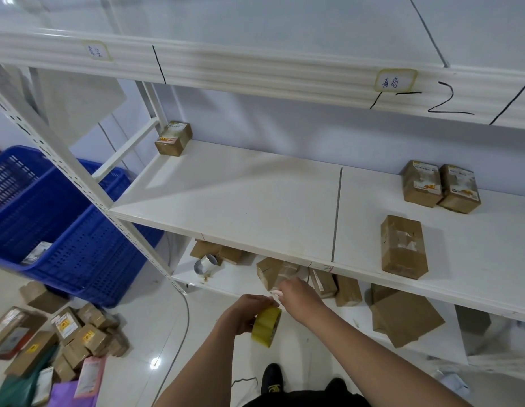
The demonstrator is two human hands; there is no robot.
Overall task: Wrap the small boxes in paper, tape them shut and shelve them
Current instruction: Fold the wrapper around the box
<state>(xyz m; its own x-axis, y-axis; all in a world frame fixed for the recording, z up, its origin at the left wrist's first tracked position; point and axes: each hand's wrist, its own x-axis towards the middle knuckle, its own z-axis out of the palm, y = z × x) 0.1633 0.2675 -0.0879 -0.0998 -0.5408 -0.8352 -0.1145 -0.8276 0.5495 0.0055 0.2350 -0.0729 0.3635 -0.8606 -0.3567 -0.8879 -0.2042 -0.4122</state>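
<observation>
A yellow tape roll is gripped in the left hand, fingers curled round it, below the front edge of the middle shelf. The tape's free end is pinched by the right hand fingertips. Wrapped boxes: one near the shelf front, two at its back.

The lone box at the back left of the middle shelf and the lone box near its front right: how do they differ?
The back-left box is small, squat and carries a printed label; the front-right box is larger, longer and shows only clear tape. The first sits against the wall by the shelf post, the second near the front edge. Both are brown and taped.
</observation>
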